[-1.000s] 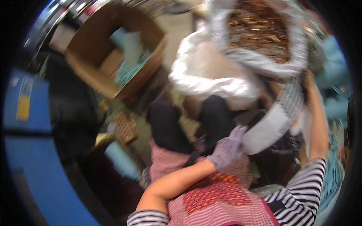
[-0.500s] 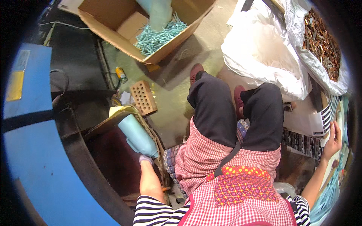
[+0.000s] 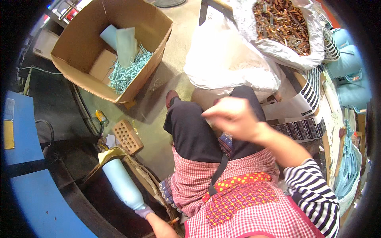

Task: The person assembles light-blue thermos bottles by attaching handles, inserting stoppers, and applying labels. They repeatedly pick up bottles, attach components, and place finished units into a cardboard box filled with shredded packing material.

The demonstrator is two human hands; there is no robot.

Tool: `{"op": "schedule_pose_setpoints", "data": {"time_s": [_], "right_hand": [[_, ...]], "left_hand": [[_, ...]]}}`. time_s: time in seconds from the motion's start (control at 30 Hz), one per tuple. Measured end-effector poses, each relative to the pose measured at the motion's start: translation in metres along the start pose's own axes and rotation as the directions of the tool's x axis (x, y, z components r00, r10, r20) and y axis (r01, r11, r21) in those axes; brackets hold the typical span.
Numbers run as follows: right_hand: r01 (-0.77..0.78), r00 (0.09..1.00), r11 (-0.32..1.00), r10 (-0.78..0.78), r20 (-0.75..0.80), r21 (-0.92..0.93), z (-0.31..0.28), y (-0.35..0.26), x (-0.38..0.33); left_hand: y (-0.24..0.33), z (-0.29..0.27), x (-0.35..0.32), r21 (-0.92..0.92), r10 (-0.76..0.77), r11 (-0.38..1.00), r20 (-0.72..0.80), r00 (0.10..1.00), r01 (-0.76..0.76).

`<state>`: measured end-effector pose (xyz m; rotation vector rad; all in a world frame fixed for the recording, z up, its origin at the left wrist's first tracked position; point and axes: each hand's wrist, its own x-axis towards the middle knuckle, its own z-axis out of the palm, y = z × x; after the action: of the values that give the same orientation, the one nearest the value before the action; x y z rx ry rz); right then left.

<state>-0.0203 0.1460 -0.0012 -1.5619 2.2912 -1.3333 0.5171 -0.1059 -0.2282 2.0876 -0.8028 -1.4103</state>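
Blue panels [image 3: 25,202] stand at the far left. Next, an open cardboard box [image 3: 77,55] contains a heap of thin blue-green pieces [image 3: 131,75]. Below it, a light-blue container [image 3: 123,184] lies tilted over a dark recess; the gloved left hand [image 3: 143,211] is at its lower end, fingers grasping it (partly hidden from view). A perforated brick [image 3: 127,137] rests on the floor nearby. Further right: a white sack [image 3: 202,75], then the bare right hand [image 3: 234,119] above the lap, too blurred to tell whether its fingers are clenched or released. Brown scraps [image 3: 281,29] fill another sack [image 3: 278,57].
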Motion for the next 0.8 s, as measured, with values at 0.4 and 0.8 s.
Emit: {"op": "schedule_pose_setpoints", "data": {"time_s": [0.4,0.8], "right_hand": [[-0.253,0.965,0.670,0.226,0.133,0.698,0.081,-0.073,0.008],[-0.455,0.888,0.581,0.350,0.298,0.674,-0.002,0.023,0.055]], "left_hand": [[0.123,0.055,-0.166,-0.112,0.839,0.485,0.338,0.426,-0.867],[0.328,0.162,-0.209,0.512,0.780,-0.588,0.154,-0.606,-0.627]]}}
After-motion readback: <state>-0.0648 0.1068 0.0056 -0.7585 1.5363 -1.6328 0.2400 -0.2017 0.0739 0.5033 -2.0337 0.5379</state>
